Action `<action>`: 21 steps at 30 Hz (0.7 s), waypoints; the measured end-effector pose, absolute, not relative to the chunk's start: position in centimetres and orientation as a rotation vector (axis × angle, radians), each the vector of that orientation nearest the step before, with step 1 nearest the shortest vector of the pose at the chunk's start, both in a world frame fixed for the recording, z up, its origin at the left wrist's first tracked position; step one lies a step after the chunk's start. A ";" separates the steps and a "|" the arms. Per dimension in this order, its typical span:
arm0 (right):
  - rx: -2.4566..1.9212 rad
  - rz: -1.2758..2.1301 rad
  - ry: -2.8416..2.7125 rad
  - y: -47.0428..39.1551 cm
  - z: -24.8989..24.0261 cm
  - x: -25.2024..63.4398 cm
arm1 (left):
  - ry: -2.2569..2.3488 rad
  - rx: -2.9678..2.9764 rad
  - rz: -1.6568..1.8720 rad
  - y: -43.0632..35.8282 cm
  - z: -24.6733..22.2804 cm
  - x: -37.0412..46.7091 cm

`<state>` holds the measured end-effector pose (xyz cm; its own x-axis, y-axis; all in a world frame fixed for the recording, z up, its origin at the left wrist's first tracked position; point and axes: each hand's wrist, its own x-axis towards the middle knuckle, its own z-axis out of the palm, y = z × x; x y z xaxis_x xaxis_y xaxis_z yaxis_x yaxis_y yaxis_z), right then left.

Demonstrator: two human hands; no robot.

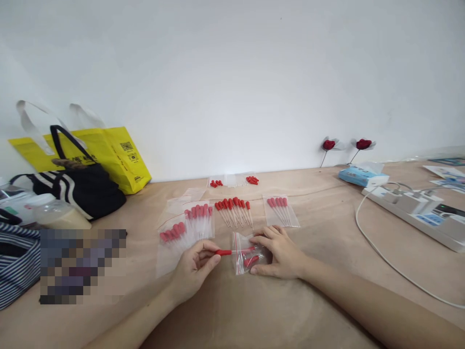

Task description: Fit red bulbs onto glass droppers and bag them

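Note:
In my left hand [196, 264] a dropper with a red bulb [223, 252] is pinched between thumb and fingers. Its clear stem points right, into the mouth of a small clear zip bag [238, 265]. My right hand [285, 254] grips that bag on the table, fingers at its upper edge and thumb at its lower one. Red bulbs [250, 261] show through the plastic. Just behind lies a fanned row of loose droppers [234, 208]. Filled bags of droppers rest on the left [174, 235] and on the right [279, 211].
Against the wall lie more red bulbs [252, 180] and clear stems [234, 181]. A yellow bag [123, 155] and a black bag [98, 189] stand left. A tissue pack [359, 175], power strip [410, 208] and white cable [378, 252] are right.

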<state>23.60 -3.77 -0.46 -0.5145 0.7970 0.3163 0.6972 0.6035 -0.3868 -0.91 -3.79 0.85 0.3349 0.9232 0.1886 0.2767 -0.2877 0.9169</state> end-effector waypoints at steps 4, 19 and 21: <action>-1.192 0.282 -2.363 -3.7 -0.5 23.5 | 1.045 1.943 0.903 -4.0 0.6 -0.3; -1.169 0.290 -2.323 -3.4 -0.1 25.1 | 1.181 2.156 0.747 -2.5 0.4 2.4; -1.155 0.333 -2.302 -3.1 -0.1 26.3 | 1.239 2.116 0.734 -2.5 0.5 2.4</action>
